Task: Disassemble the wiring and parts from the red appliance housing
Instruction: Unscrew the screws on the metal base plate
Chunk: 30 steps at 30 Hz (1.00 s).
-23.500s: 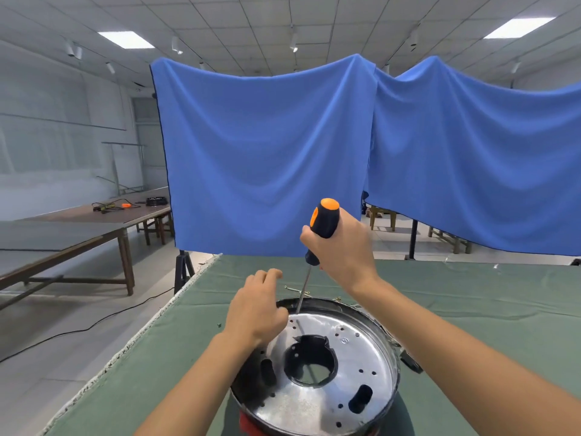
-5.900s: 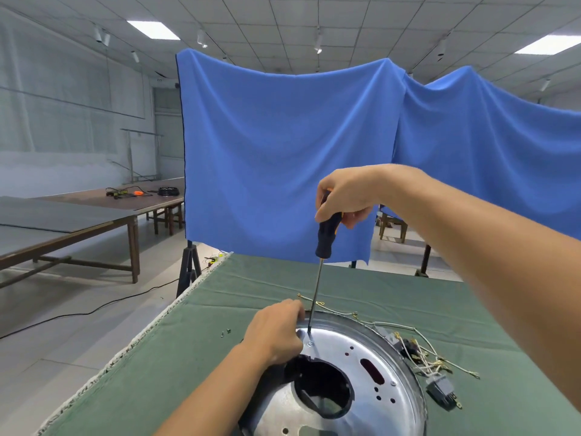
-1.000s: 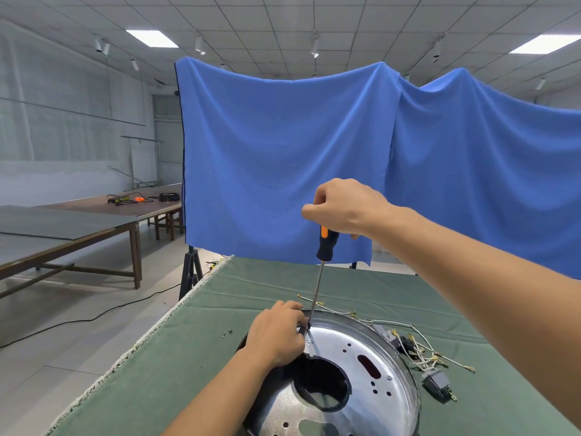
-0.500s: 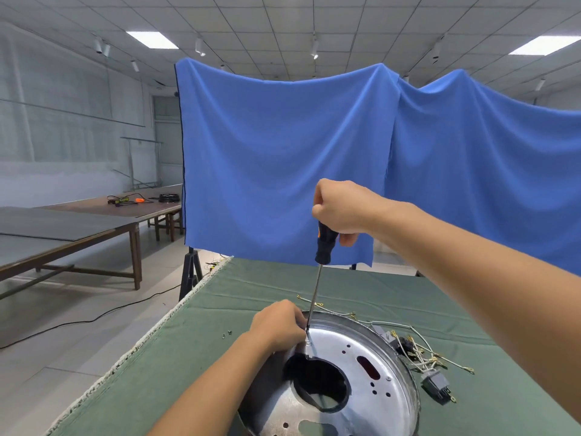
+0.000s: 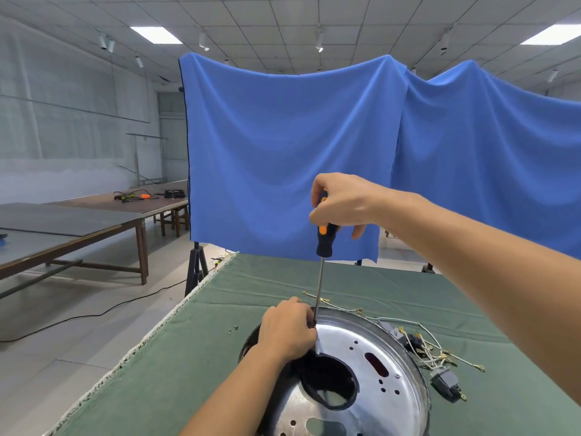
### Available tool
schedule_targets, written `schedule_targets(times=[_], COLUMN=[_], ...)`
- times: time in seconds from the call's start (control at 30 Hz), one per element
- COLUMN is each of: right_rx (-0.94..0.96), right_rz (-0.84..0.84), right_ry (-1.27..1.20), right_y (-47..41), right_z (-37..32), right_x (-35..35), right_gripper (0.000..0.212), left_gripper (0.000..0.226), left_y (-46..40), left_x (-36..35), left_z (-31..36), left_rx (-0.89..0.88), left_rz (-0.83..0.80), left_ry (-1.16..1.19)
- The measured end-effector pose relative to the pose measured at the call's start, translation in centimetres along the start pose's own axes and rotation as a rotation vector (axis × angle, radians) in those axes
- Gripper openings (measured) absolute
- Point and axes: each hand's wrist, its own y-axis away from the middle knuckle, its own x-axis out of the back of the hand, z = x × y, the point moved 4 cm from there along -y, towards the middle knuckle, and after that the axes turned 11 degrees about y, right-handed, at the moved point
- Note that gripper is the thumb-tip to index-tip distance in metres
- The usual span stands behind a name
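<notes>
Blue drapes (image 5: 292, 158) hang behind the green-clothed worktop (image 5: 176, 366); right hand (image 5: 341, 204) has its grip wrapped round the handle of one screwdriver (image 5: 323, 243), held upright, tip hidden behind the left hand (image 5: 287, 332), whose curled fingers sit at the shaft base on the metal plate (image 5: 371, 372) of the housing near the worktop's front edge. Risks: tip camming out of the screw and striking the left fingers, or the freed screw dropping through the plate's central hole. Count: two hands, one screwdriver, one plate, one wire bundle (image 5: 430, 350) just right of it, at least two loose screws (image 5: 233, 329) left of it.

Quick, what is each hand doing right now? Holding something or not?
Left hand: curled, steadying the screwdriver shaft where it meets the silver plate.
Right hand: gripping the top of the screwdriver handle.
</notes>
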Motion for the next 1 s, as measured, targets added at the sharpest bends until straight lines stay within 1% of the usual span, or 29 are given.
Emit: schedule_targets(times=[0.1, 0.27, 0.43, 0.5, 0.6, 0.73, 0.8, 1.0], right_rx=[-0.023, 0.023, 0.037, 0.039, 0.026, -0.032, -0.088, -0.196], right_rz=[0.066, 0.196, 0.244, 0.296, 0.432, 0.682, 0.774, 1.010], right_ry=[0.053, 0.050, 0.082, 0.096, 0.074, -0.086, -0.173, -0.353], right_y=[0.0, 0.3, 1.1, 1.5, 2.2, 3.4, 4.0, 5.7], right_z=[0.1, -0.2, 0.4, 0.9, 1.6, 3.4, 4.6, 8.2], right_x=[-0.2, -0.2, 0.2, 0.5, 1.5, 2.5, 1.7, -1.7], right_gripper=[0.030, 0.025, 0.027, 0.024, 0.019, 0.015, 0.014, 0.014], left_gripper=[0.021, 0.020, 0.018, 0.018, 0.017, 0.012, 0.008, 0.008], left_y=[0.0, -0.1, -0.4, -0.5, -0.6, -0.4, -0.3, 0.1], left_x=[0.0, 0.0, -0.1, 0.0, 0.1, 0.1, 0.3, 0.6], left_z=[0.1, -0.1, -0.3, -0.3, -0.3, -0.2, -0.3, 0.0], left_rx=[-0.003, -0.005, 0.002, 0.009, 0.024, 0.039, 0.053, 0.099], left_rz=[0.021, 0.035, 0.040, 0.051, 0.062, 0.065, 0.064, 0.055], left_ry=[-0.002, 0.008, 0.008, 0.024, 0.035, 0.056, 0.070, 0.098])
